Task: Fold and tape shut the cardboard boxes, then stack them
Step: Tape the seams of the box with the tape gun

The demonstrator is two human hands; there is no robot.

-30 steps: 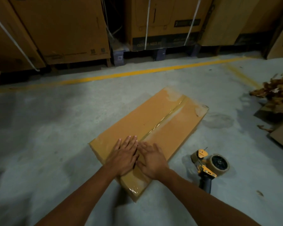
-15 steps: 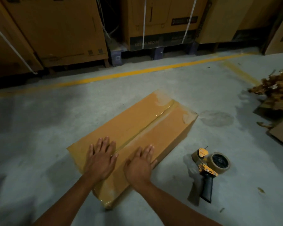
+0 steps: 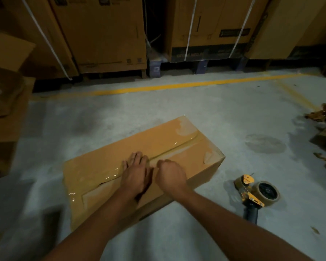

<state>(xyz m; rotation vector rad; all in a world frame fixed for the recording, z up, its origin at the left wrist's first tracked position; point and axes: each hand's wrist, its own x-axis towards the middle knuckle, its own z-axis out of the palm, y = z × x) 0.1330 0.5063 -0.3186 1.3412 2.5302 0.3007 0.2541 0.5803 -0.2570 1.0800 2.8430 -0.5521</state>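
box (image 3: 105, 166): stiff cardboard, probably light; grip under the 2 short ends.
tape (image 3: 174, 147): glossy, likely slick.
left hand (image 3: 136, 176): flat, pressing the tape.
right hand (image 3: 170, 176): curled, holding nothing.

Box (image 3: 158, 140): on floor, under both hands.
Left hand (image 3: 135, 174): fingers straight, palm down on box top, over tape seam (image 3: 179, 146).
Right hand (image 3: 170, 175): fingers curled under, on box top just beside left hand.
Tape gun (image 3: 256, 194): on floor, right of right hand, apart from box.
Cartons (image 3: 102, 34): strapped, well beyond hands.
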